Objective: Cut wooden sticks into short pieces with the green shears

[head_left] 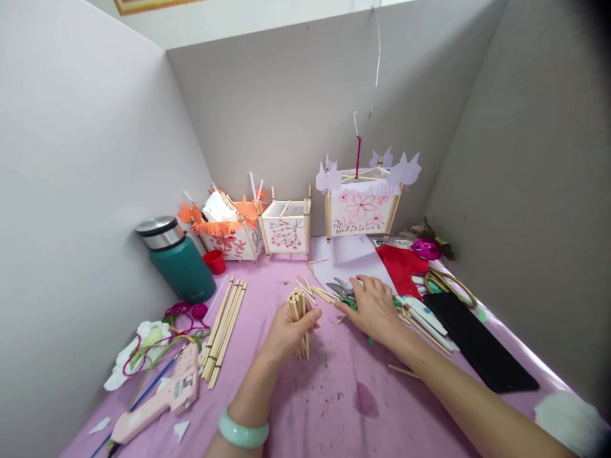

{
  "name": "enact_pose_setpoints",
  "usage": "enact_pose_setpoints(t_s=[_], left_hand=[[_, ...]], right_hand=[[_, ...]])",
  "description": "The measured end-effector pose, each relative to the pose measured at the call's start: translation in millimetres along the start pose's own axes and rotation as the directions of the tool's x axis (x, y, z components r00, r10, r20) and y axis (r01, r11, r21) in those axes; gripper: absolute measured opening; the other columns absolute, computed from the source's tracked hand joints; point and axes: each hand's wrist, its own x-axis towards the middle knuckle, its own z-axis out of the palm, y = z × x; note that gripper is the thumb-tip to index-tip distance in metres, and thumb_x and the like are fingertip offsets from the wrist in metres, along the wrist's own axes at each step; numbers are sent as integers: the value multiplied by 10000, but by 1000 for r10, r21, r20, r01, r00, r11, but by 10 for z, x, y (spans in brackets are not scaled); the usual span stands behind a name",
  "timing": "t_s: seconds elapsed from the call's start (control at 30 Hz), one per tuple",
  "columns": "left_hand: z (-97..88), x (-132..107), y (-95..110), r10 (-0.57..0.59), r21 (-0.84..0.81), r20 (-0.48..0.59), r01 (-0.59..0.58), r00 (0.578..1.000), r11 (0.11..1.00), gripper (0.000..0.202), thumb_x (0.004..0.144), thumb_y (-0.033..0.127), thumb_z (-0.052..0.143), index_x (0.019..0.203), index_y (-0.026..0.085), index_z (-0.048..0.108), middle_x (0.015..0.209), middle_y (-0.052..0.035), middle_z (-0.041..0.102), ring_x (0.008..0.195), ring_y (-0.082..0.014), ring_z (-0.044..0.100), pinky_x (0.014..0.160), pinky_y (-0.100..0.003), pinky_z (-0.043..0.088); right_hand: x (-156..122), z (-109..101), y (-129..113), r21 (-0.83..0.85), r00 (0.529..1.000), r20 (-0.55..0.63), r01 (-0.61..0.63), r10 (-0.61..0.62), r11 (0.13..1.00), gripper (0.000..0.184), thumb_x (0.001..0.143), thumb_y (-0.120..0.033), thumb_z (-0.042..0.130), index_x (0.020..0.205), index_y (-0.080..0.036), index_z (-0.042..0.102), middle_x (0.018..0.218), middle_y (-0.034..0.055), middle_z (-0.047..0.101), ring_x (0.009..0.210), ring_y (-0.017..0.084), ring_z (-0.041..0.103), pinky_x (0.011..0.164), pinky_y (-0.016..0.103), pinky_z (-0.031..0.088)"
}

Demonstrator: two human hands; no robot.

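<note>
My left hand [287,333] is closed around a bundle of short wooden sticks [298,306], held upright over the pink table cover [334,401]. A pale green bangle [242,432] sits on that wrist. My right hand [375,307] lies palm down, fingers spread, on a pair of scissors [342,289] with green handles, beside several loose short sticks [317,292]. Whether it grips the scissors I cannot tell. A row of long wooden sticks [223,329] lies to the left of my left hand.
A pink glue gun [160,401] lies front left, a green flask [179,259] stands at the left wall. Three paper lanterns [286,229] stand at the back. Red paper [401,267], pens [424,316] and a black tablet [477,343] lie on the right. Grey partitions enclose the table.
</note>
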Motion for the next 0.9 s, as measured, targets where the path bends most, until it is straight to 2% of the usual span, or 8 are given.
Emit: enact_pose_setpoints(t_s=[0.1,0.27,0.37,0.47,0.53,0.63,0.8,0.9], left_hand=[[54,15,-78,-27,62,-13,28,1000,998,373,691,481,723,677,165,525,537,38,527,543,-118,544,570,-251,436],[138,-6,-101,-28,77,-3,28,1000,997,401,660,491,741,656,181,487,494,52,507,461,-103,510,476,-226,392],[63,-10,9,-20,25,-127,23,992,999,423,676,517,713,655,207,426,427,90,430,384,-94,462,435,-226,409],[-144,25,165,-31,154,-264,74,964,985,384,729,484,662,656,223,389,402,103,377,346,-85,401,406,-223,397],[-321,70,242,-98,422,-307,228,947,878,303,772,444,610,702,221,418,445,82,428,353,-98,430,401,-226,384],[-558,154,255,-135,731,-423,425,896,534,223,781,383,591,847,196,489,638,-8,603,484,-157,583,470,-253,420],[-662,237,84,-84,798,-521,519,850,306,386,703,277,670,1038,155,522,1107,-197,648,997,-304,638,737,-329,464],[-602,204,23,-71,825,-518,520,852,222,353,711,225,650,1041,145,552,1161,-223,624,1100,-339,596,845,-379,440]], right_hand=[[-110,-34,-7,108,986,-164,57,-39,993,452,925,-432,485,1230,-102,529,1274,186,534,1174,320,447,959,462,347],[-378,-49,-19,315,912,-401,221,-82,923,240,922,-253,492,1130,-164,571,1124,128,602,1070,261,517,914,440,407],[-490,-24,10,376,886,-452,290,-99,880,220,900,-177,497,1100,-210,583,1086,100,622,1049,257,545,904,457,425],[-539,-11,59,405,884,-455,313,-107,859,234,890,-145,494,1086,-239,582,1072,86,627,1049,261,557,909,476,438],[-546,-10,90,414,888,-448,309,-104,856,232,891,-137,491,1079,-242,579,1070,84,624,1048,258,558,913,476,442],[-542,-14,124,413,890,-445,306,-103,858,217,892,-133,493,1067,-227,581,1060,86,625,1040,254,555,914,468,440],[-540,-33,149,415,896,-433,296,-100,861,203,891,-130,492,1048,-211,593,1052,89,633,1032,251,551,904,454,438],[-550,-28,162,416,898,-429,295,-101,860,196,890,-137,491,1038,-199,603,1048,94,636,1028,249,550,904,450,439]])
